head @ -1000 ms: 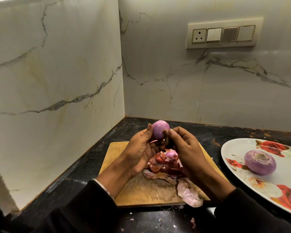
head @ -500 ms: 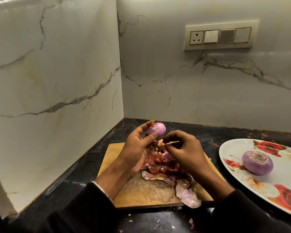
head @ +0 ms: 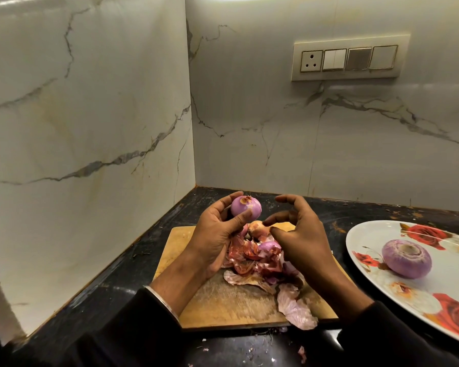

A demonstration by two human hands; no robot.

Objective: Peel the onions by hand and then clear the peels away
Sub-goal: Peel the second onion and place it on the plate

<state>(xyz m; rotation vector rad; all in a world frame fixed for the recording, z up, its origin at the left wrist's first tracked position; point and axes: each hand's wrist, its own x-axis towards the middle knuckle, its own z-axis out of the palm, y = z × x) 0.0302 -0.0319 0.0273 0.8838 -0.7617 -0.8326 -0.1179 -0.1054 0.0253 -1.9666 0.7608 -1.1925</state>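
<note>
Currently, peeling is in hand: left hand [head: 217,234] grips the onion [head: 246,206] above the board's [head: 223,303] far edge; right hand [head: 300,234] hovers released, loosely curled. Next: pinch off the remaining skin near the tip.

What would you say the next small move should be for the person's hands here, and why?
Probably the right hand, loosely curled and holding nothing, should pinch off the brownish scrap left at the top of the onion that the left hand grips. The rest of that onion looks clean purple, like the peeled onion on the plate.
</note>
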